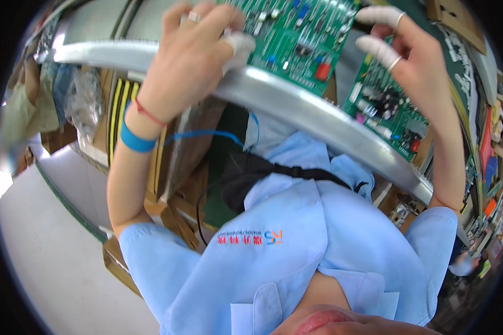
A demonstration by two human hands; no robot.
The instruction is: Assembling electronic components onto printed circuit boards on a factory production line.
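Observation:
A green circuit board (288, 42) with blue and red components lies across the upper middle, above a curved silver metal rail. At its left edge is my left hand (193, 61), fingers curled in and a white finger cot on the thumb; the fingertips are partly hidden. My right hand (416, 56) is by the board's right edge. Its cot-covered forefinger and thumb are apart, with nothing visible between them. Below that hand sits a second green circuit board (385, 106), densely fitted with parts, next to the rail.
The silver rail (296, 97) runs between my body and the boards. A blue coiled cord (207, 134) leads from near my blue wristband (137, 134). Cardboard boxes (176, 223) stand at lower left, a clear plastic bag (85, 103) hangs at left, and another person (31, 106) is at far left.

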